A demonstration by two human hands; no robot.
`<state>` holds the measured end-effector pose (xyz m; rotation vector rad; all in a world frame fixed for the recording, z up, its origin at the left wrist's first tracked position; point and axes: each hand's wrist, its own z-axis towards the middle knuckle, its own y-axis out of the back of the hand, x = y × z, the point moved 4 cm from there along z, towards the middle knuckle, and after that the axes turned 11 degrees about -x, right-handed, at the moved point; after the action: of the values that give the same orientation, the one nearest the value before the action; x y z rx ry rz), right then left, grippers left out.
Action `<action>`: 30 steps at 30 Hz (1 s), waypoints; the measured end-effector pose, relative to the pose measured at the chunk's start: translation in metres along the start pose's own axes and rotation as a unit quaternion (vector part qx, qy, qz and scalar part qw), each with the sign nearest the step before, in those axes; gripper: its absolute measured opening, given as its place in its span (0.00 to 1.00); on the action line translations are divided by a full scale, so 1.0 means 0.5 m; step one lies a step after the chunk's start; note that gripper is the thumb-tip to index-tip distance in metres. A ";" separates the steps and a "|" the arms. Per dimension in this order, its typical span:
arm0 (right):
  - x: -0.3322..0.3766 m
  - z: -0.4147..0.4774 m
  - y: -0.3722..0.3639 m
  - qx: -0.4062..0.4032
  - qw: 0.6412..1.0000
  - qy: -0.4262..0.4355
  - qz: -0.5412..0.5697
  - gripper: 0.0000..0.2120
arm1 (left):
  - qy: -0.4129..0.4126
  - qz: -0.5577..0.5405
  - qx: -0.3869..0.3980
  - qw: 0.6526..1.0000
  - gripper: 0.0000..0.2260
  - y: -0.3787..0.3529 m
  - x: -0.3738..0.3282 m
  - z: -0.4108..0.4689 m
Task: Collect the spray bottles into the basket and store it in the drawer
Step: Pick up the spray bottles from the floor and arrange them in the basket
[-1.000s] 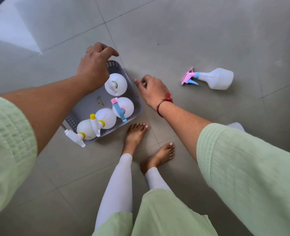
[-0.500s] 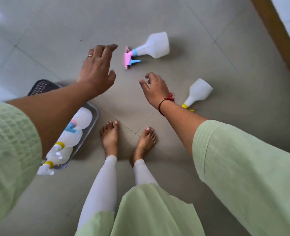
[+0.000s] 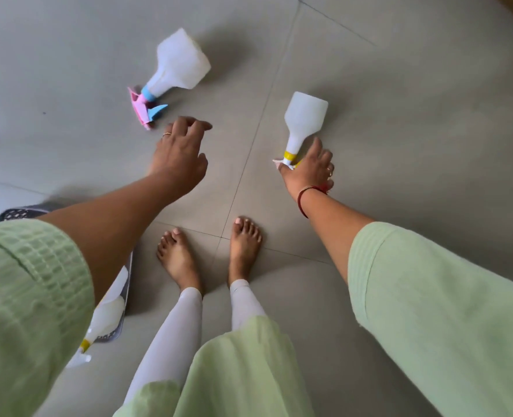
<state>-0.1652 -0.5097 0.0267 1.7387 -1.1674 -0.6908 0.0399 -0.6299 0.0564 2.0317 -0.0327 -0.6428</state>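
Collection step: your right hand (image 3: 309, 173) is clamped on the yellow-collared bottle (image 3: 303, 124) at its neck, right of centre. Your left hand (image 3: 178, 159), fingers apart, hovers near the pink-trigger bottle (image 3: 177, 70); next, grasp it, then carry both to the basket (image 3: 17, 212) at lower left

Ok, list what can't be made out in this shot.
- Basket, head view: mostly behind the left arm and sleeve, so the number of bottles in it is unclear.
- Yellow-collared bottle: its spray head sits under the right hand, so the grip can't be judged.
- Pink-headed bottle: motion-blurred; the left hand is near, not touching.
- Drawer: not in view.
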 end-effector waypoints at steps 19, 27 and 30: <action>-0.094 0.137 -0.268 0.021 0.921 -0.287 0.263 0.33 | -0.049 -0.041 0.052 0.997 0.22 -0.228 -0.035 0.056; -0.081 0.122 -0.217 0.022 0.959 -0.170 0.226 0.18 | -0.013 -0.038 0.038 0.998 0.18 -0.200 0.007 0.034; -0.033 0.083 -0.165 0.022 0.959 -0.093 0.265 0.12 | 0.031 -0.079 0.012 0.996 0.21 -0.163 -0.003 0.015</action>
<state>-0.1715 -0.4979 -0.0660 1.3205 -1.7020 -0.5038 0.0160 -0.5921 -0.0124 2.0897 0.1585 -0.6800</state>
